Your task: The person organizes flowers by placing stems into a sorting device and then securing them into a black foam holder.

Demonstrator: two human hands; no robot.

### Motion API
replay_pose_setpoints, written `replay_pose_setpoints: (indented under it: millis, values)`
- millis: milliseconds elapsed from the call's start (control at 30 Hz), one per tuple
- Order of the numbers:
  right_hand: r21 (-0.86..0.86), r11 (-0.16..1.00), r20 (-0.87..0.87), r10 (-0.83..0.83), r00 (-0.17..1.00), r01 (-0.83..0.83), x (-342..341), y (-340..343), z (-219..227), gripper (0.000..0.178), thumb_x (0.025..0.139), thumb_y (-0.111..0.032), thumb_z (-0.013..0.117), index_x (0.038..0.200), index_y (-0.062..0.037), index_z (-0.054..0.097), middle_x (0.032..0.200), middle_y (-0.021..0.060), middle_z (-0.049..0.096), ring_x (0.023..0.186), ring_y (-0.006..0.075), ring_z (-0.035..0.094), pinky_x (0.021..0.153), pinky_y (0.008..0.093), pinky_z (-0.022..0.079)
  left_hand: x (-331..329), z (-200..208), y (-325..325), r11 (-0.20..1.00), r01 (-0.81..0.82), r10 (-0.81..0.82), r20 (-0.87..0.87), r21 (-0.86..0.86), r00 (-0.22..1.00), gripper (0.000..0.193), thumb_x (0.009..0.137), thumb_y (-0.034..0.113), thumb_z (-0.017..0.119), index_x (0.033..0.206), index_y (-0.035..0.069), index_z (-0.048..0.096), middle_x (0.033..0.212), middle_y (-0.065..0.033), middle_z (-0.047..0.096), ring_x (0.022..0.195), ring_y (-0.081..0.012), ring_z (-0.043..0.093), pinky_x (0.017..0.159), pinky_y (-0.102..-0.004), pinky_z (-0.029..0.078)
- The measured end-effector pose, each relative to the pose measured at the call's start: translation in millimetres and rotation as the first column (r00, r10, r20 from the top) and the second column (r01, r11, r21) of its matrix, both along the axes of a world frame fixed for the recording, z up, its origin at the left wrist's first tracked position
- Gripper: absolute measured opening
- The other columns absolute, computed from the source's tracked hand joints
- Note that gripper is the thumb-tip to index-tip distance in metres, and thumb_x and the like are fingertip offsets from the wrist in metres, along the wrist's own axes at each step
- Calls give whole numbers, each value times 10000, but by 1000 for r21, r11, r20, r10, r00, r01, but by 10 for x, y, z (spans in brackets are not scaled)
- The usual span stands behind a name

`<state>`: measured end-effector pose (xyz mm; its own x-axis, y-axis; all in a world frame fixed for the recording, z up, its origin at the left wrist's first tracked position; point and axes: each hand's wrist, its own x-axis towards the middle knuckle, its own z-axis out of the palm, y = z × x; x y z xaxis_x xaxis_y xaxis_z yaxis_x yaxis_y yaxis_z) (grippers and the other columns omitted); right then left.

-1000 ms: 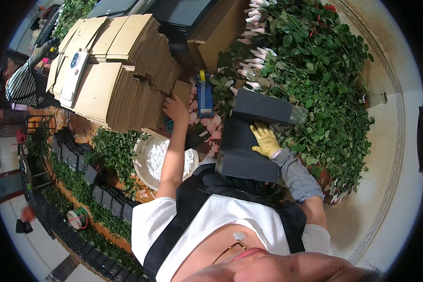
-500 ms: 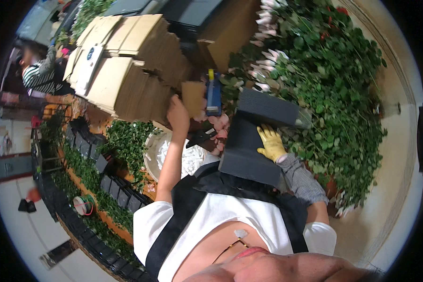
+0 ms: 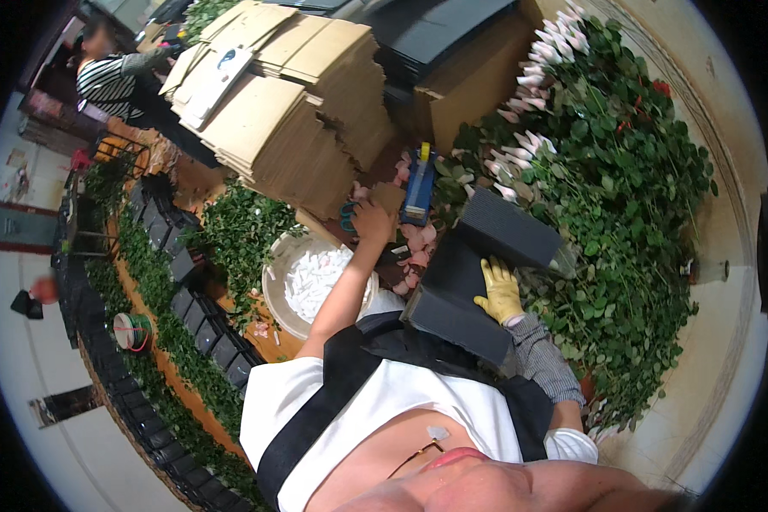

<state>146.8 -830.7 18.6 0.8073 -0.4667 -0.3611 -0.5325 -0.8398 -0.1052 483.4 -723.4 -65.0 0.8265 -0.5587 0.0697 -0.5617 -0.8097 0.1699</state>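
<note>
My left hand (image 3: 373,222) is bare and stretched out over the cluttered table, its fingers curled. Beside the fingertips is a pair of scissors with teal handles (image 3: 346,217), and a small piece of brown cardboard (image 3: 390,198) shows just beyond the knuckles. What the fingers hold, if anything, cannot be made out. In a yellow glove and grey sleeve, my right hand (image 3: 498,292) lies flat with fingers outstretched on a folded black corrugated sheet (image 3: 456,286). The sheet rests in front of my body, its far flap (image 3: 510,229) raised.
A tall stack of brown cardboard (image 3: 316,111) stands ahead, left of a blue tape dispenser (image 3: 419,188). A white tub (image 3: 275,294) holds small white pieces. Leafy rose stems (image 3: 614,222) heap up at right, several with pale sleeves. At far left a person (image 3: 111,85) is at work.
My left hand has shifted slightly right, and the teal scissor handles now show beside it. The right hand stays on the black sheet. The view has tilted and shifted.
</note>
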Motion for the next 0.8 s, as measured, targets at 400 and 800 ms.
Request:
replay_pose_setpoints:
  millis: [400, 800]
  values:
    - [-6, 1000, 45, -7, 999, 7, -7, 28, 54, 989, 771, -410, 812, 1549, -66, 308, 1585, 165, 326, 1454, 349, 314, 1181, 447, 286, 323, 440, 144, 986, 16, -47, -184, -163, 982, 1043, 736, 462, 817, 1490, -52, 312, 1311, -272, 533, 1095, -430, 624, 943, -536, 491]
    - [-28, 1000, 199, 12, 980, -7, -87, 17, -111, 881, 780, -303, 785, 1522, -77, 367, 1550, 192, 373, 1404, 357, 374, 1150, 475, 308, -10, 1229, 747, 959, 36, -249, -902, -279, -353, 401, 990, 237, 658, 1302, -4, 583, 1131, -25, 671, 1023, -92, 625, 894, -272, 506]
